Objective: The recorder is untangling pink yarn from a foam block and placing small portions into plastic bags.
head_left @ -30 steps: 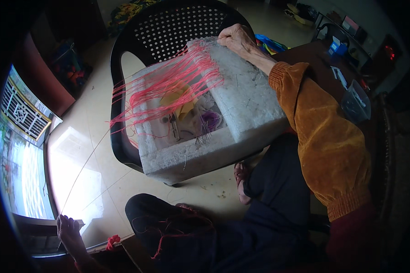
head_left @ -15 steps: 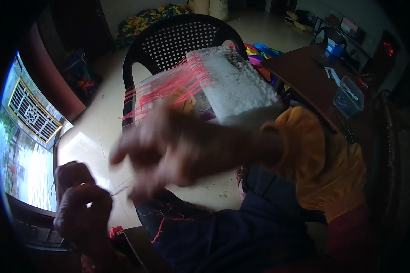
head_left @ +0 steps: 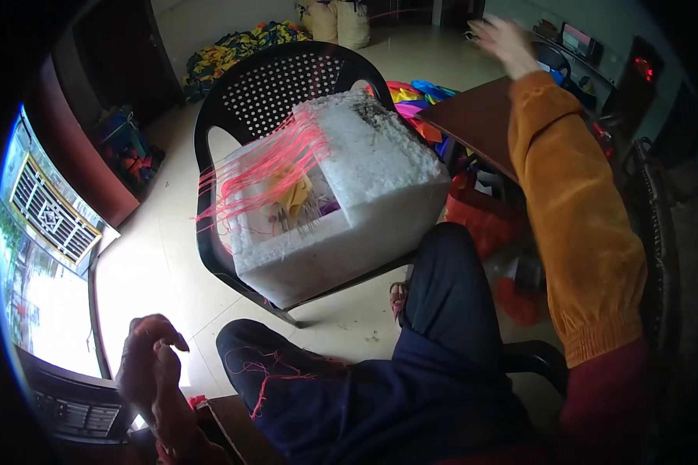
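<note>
My left hand (head_left: 151,364) is at the lower left, fingers curled over and the thumb close to them. Whatever they grip is too dark to make out. My right hand (head_left: 506,45) is raised at the upper right, slightly blurred, with its fingers stretched out and nothing visible in them. A tangle of pink thread (head_left: 267,376) lies on my dark-clothed lap. In front of me, a white foam block (head_left: 380,155) rests on a black plastic chair (head_left: 209,139). Many pink threads (head_left: 287,159) drape across its left part, over a hollow holding a yellowish piece (head_left: 291,198) and thin needle-like pins.
A dark brown table (head_left: 473,116) stands at the right, beneath my raised arm. Colourful cloth (head_left: 423,91) lies behind the chair, and a red bag (head_left: 481,217) sits under the table. Farther back are a yellow-green cloth heap (head_left: 240,54) and sacks (head_left: 353,23). A bright doorway (head_left: 50,310) is at left.
My right hand has swung from near my left hand up and away to the far right. My left hand has shifted slightly right and down. The view of the foam block is now unobstructed.
</note>
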Demonstrator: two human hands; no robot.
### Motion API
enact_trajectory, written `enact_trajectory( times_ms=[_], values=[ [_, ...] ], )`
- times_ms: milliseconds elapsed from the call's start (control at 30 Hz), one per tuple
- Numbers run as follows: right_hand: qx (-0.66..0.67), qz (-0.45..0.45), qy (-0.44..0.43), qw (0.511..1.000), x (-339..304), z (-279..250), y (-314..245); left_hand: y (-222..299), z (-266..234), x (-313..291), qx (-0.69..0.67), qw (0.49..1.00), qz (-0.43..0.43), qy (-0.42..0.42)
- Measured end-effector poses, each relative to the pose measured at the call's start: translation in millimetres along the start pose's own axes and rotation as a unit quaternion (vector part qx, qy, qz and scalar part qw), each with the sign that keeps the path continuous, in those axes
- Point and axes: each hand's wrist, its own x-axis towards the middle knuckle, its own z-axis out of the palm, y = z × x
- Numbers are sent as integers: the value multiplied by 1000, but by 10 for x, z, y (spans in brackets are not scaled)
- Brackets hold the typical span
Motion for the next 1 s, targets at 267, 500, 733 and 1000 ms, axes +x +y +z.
enact_trajectory(
  times_ms=[267, 500, 733, 1000],
  values=[
    [-291, 261, 56, 918, -1523, -603, 1122, -643, -76, -372, -24, 975, -213, 65],
    [-321, 173, -167, 916, -2340, -297, 1147, -548, 43, -510, -11, 974, -220, 51],
    [-388, -12, -354, 851, -3179, 605, 210, -654, -94, -762, -35, 992, -106, 51],
    [-148, -135, -574, 794, -4003, 1742, 326, -786, -186, -1446, -133, 937, -277, 165]
  ],
)
